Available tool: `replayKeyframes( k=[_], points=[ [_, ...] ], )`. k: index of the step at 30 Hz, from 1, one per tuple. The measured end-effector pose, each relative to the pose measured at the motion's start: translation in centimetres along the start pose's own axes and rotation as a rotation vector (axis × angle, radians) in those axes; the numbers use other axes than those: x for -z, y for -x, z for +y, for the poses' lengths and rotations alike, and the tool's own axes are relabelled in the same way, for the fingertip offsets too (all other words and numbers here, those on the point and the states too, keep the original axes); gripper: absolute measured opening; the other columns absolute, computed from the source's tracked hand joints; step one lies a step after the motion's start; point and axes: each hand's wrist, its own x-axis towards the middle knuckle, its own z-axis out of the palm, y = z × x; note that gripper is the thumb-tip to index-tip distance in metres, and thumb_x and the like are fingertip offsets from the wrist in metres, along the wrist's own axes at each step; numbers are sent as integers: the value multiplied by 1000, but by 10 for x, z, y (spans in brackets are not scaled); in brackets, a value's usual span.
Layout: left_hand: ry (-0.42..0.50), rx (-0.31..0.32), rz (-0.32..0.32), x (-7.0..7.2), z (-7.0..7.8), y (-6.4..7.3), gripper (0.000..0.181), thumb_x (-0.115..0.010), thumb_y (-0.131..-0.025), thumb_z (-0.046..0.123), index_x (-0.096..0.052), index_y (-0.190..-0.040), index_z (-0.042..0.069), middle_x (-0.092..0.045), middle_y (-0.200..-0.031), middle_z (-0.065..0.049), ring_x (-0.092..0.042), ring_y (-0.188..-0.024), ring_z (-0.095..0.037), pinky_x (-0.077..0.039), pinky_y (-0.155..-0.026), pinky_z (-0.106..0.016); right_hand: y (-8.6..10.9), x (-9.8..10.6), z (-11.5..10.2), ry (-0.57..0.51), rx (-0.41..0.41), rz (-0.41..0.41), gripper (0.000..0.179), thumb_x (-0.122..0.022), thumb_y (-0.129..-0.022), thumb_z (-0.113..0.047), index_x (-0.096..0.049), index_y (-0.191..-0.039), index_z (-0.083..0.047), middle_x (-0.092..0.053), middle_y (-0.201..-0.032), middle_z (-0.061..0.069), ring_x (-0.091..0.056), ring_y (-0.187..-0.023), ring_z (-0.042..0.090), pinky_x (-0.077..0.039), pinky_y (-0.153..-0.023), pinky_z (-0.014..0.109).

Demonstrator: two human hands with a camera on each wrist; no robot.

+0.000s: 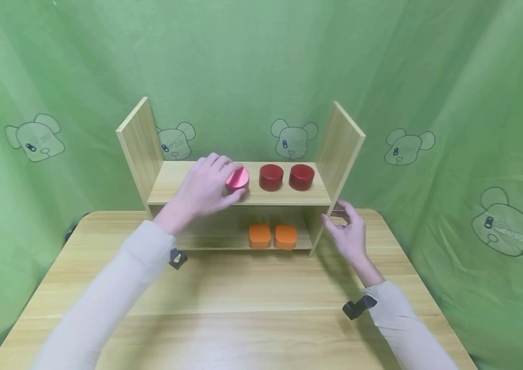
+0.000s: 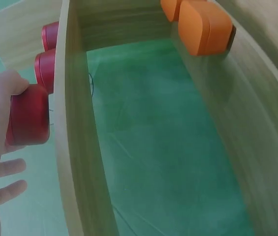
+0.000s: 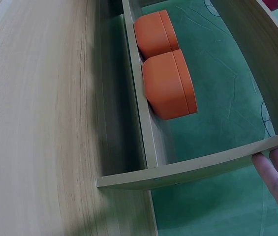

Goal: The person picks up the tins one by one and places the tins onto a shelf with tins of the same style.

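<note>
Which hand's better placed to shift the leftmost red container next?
Probably left: the left hand grips that red container, while the right hand, farther off, holds the right side panel.

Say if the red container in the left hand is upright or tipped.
Roughly upright: the container shows its round top facing up in the head view.
</note>
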Motion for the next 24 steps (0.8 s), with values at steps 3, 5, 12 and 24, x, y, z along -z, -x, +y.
replayKeyframes(
  k=[3, 5, 12, 24],
  points=[
    [-11, -11, 3, 0, -2, -6, 52, -75, -92, 42, -69, -131, 7, -73, -119, -14, -66, -108, -31, -60, -88, -42, 0, 0, 1, 7, -14, 7, 45, -77, -87, 10, -66, -130, 3, -66, -101, -24, -65, -91, -7, -59, -65, 9],
    [-9, -14, -3, -1, -3, -9, 51, -74, -93, 42, -69, -130, 7, -74, -118, -13, -66, -106, -30, -59, -87, -42, -1, 0, 1, 19, -41, 14, 46, -76, -87, 12, -65, -131, 5, -66, -101, -23, -64, -91, -7, -59, -66, 9],
    [1, -8, -53, -6, -7, -16, 51, -72, -94, 43, -68, -131, 8, -74, -116, -11, -65, -103, -29, -59, -84, -41, 0, 1, 1, 15, -21, 9, 45, -78, -87, 8, -66, -131, 2, -66, -103, -19, -65, -91, -7, -60, -66, 10],
    [-10, 3, -116, -16, -8, -17, 51, -69, -96, 45, -68, -132, 9, -73, -117, -11, -65, -105, -28, -59, -85, -41, 1, 1, 1, 23, -8, 3, 43, -76, -88, 8, -65, -130, 5, -66, -102, -27, -65, -92, -7, -60, -66, 11]
  ],
)
